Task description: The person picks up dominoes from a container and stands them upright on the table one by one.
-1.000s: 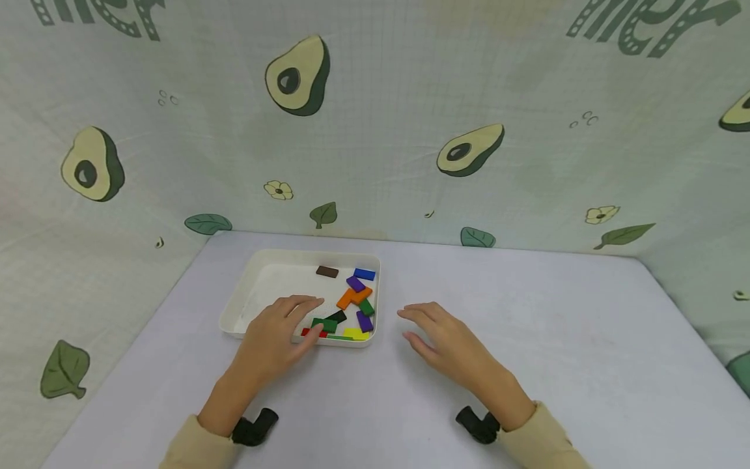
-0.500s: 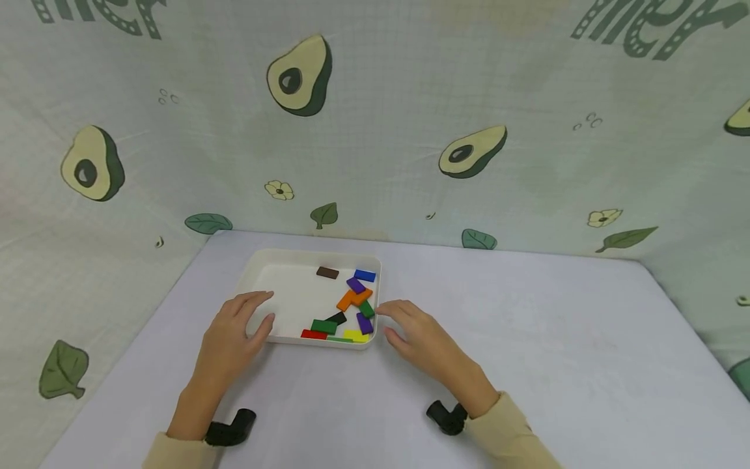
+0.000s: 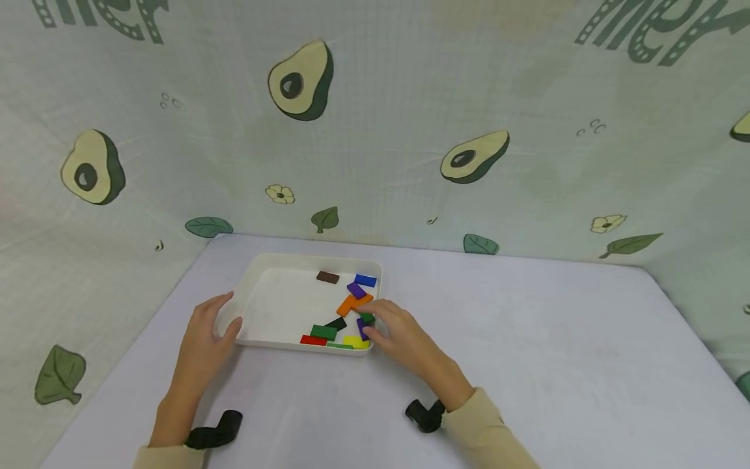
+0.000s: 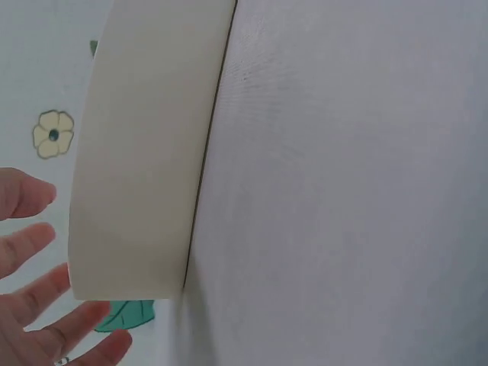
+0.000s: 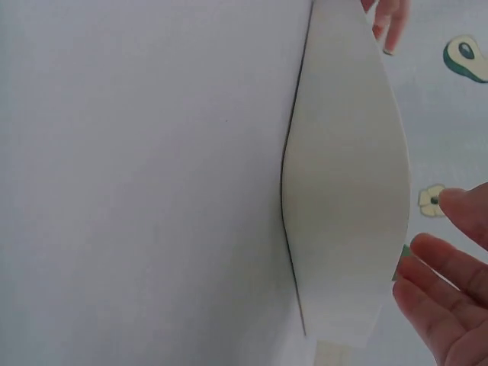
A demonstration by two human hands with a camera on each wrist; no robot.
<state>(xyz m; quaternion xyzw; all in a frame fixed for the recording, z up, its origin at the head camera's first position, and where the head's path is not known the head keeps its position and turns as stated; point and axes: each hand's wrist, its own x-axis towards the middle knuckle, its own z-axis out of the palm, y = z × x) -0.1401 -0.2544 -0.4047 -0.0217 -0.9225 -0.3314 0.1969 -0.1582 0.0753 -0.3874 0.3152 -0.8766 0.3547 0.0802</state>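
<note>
A shallow white tray [image 3: 281, 256] holds several small flat coloured blocks, mostly at its right side. My left hand [image 3: 202, 348] is at the tray's left end, thumb and fingers spread and holding nothing; whether it touches the rim I cannot tell. My right hand [image 3: 404, 335] reaches over the right rim with loosely bent fingers. Beneath its fingers are a partly hidden green block [image 3: 367, 318] and a purple block [image 3: 362, 329]; contact with them is unclear. In the right wrist view, the tray's outer wall [image 5: 343, 175] stands beside the right hand [image 5: 450, 290].
Orange blocks [image 3: 347, 305], a blue block [image 3: 366, 281] and a brown block [image 3: 327, 277] lie farther back in the tray. Red [image 3: 313, 340] and yellow [image 3: 354, 341] blocks lie by the front wall. A white table [image 3: 527, 339] extends right, with a patterned cloth [image 3: 375, 130] behind.
My left hand has moved left from over the blocks to the tray's left end. My right hand has moved left from the table to over the tray's right rim. The blocks look unmoved.
</note>
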